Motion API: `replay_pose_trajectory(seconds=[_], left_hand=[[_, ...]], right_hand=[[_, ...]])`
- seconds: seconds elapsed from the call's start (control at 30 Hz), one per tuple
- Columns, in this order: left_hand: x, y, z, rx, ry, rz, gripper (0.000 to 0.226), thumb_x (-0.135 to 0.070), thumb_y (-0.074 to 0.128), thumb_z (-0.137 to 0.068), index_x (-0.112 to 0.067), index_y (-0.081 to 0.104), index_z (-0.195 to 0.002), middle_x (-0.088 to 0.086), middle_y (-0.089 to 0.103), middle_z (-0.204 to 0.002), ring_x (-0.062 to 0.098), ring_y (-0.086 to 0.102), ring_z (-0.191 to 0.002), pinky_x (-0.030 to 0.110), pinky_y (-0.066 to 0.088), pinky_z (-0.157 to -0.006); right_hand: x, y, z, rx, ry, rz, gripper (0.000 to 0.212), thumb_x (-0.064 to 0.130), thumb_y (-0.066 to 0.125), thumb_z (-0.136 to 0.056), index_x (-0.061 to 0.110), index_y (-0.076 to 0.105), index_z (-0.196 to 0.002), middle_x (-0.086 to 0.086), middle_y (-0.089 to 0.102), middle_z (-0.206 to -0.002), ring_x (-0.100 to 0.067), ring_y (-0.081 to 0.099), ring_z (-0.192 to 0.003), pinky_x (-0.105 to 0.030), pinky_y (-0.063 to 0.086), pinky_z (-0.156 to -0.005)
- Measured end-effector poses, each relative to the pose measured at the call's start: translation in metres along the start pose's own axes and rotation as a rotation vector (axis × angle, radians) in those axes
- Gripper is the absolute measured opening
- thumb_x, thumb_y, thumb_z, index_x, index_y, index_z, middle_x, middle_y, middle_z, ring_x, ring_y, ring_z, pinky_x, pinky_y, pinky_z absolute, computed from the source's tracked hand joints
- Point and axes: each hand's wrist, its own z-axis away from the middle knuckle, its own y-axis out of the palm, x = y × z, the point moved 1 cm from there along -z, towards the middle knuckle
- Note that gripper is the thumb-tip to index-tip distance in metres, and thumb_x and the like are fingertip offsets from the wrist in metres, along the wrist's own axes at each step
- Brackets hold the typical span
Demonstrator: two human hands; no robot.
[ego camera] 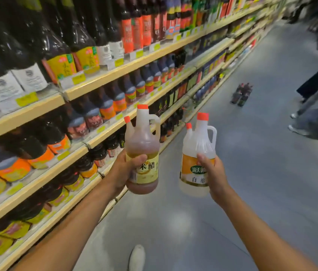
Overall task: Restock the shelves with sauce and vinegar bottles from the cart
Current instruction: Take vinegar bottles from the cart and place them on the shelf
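My left hand [124, 171] grips an amber rice vinegar bottle [143, 141] with a yellow label, an orange cap and a smaller bottle attached at its side. My right hand [213, 177] grips a clear white vinegar bottle [198, 145] with an orange label, an orange cap and a small attached bottle. Both bottles are upright at chest height over the aisle floor, to the right of the shelves [115, 73]. The shelves on the left carry rows of dark sauce bottles with orange, yellow and white labels.
A shrink-wrapped pack of dark bottles [242, 93] stands on the grey floor further down the aisle. People's legs and shoes [298, 130] are at the right edge. My white shoe [137, 258] shows at the bottom. No cart is in view.
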Motion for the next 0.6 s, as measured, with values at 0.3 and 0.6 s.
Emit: replay_pose_trajectory(seconds=[0.3,0.6], left_hand=[[-0.01,0.038,-0.146,0.237,-0.046,-0.027,0.077,-0.039,0.083,-0.058,-0.02,0.059,-0.128,0.01,0.075,-0.115,0.031,0.072,-0.107,0.043,0.061,-0.088],[-0.001,0.134,-0.279,0.408,-0.101,-0.087,0.082,-0.044,0.083,-0.062,-0.017,0.057,-0.134,0.015,0.072,-0.121,0.033,0.07,-0.112,0.05,0.058,-0.096]], right_hand=[[0.006,-0.053,-0.065,-0.337,-0.027,-0.058,0.065,0.055,0.074,-0.063,0.017,0.063,-0.115,-0.013,0.075,-0.1,-0.034,0.073,-0.093,-0.048,0.061,-0.082],[0.015,-0.14,-0.139,-0.551,-0.053,-0.052,0.057,0.054,0.073,-0.065,0.019,0.064,-0.11,-0.004,0.077,-0.091,-0.024,0.075,-0.085,-0.038,0.063,-0.074]])
